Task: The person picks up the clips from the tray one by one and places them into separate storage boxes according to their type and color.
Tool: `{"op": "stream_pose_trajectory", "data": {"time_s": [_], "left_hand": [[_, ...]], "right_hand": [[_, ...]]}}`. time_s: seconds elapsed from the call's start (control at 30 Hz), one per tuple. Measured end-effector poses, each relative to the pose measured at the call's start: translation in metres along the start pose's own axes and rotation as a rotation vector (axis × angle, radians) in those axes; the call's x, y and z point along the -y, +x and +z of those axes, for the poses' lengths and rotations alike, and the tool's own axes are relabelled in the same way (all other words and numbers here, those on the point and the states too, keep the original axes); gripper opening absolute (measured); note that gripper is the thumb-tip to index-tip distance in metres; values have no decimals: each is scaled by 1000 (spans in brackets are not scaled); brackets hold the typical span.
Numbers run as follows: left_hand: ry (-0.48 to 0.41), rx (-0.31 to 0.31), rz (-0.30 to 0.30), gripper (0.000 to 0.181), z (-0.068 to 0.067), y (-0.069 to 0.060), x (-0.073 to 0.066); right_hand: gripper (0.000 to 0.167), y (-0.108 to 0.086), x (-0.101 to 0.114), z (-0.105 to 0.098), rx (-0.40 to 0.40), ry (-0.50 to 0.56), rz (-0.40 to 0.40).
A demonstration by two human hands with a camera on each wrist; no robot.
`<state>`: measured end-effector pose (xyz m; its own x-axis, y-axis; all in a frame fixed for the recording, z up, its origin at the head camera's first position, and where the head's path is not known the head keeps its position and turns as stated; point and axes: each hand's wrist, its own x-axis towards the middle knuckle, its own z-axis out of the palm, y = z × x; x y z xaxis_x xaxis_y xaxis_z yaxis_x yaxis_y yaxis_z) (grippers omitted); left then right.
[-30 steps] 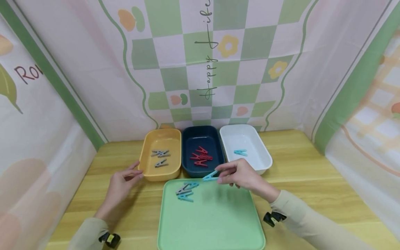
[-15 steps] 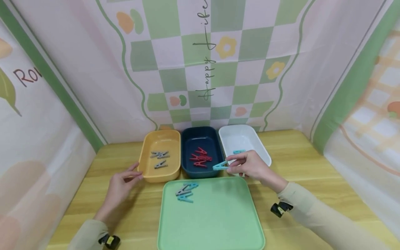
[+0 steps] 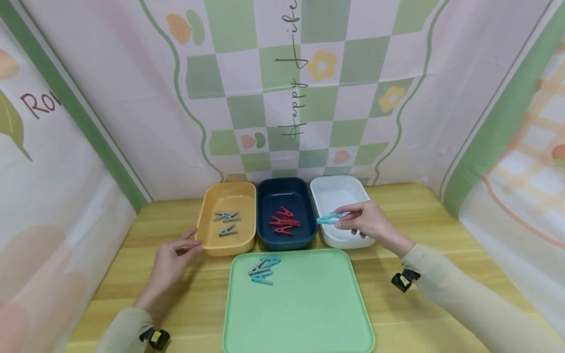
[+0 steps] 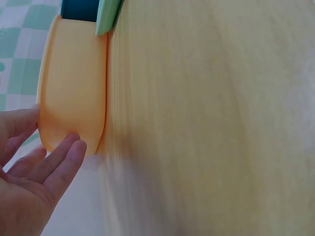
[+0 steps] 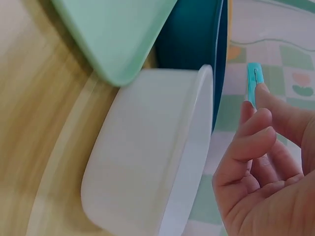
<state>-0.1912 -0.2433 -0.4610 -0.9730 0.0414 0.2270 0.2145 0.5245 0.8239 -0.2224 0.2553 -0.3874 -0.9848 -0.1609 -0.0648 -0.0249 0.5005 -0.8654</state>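
Observation:
Between the thumb and fingertips of my right hand [image 3: 370,223] is a light blue clothespin [image 3: 327,218], held above the white bin [image 3: 337,189]. In the right wrist view that clothespin [image 5: 254,81] shows end-on, apart from the bin's rim. My left hand [image 3: 169,264] touches the near left corner of the yellow bin [image 3: 207,240] with fairly straight fingers, seen also in the left wrist view at the bin's end [image 4: 74,88]. On the green tray [image 3: 300,309] lie two light blue clothespins [image 3: 262,279] and a grey clothespin [image 3: 258,268], close together.
Grey clothespins [image 3: 227,230] lie in the yellow bin. The dark blue bin [image 3: 284,189] in the middle contains several red clothespins [image 3: 283,229]. All three bins stand side by side along the patterned back cloth [image 3: 282,108], behind the tray on the wooden table [image 3: 410,215].
My right hand has carried the light blue clothespin from over the tray's far edge up and right to the white bin, now covering the clothespin seen inside it. The left hand stays put.

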Motion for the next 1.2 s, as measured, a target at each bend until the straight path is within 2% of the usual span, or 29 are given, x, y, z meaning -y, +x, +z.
{"op": "stream_pose_trajectory", "data": {"time_s": [0.27, 0.6, 1.2], "left_hand": [[-1, 1, 21, 20, -1, 2, 2], [3, 5, 15, 21, -1, 3, 0], [12, -3, 11, 20, -1, 1, 3]], "right_hand": [[49, 12, -7, -15, -24, -74, 57], [52, 20, -15, -25, -34, -70, 113], [49, 30, -22, -27, -18, -143, 143]]}}
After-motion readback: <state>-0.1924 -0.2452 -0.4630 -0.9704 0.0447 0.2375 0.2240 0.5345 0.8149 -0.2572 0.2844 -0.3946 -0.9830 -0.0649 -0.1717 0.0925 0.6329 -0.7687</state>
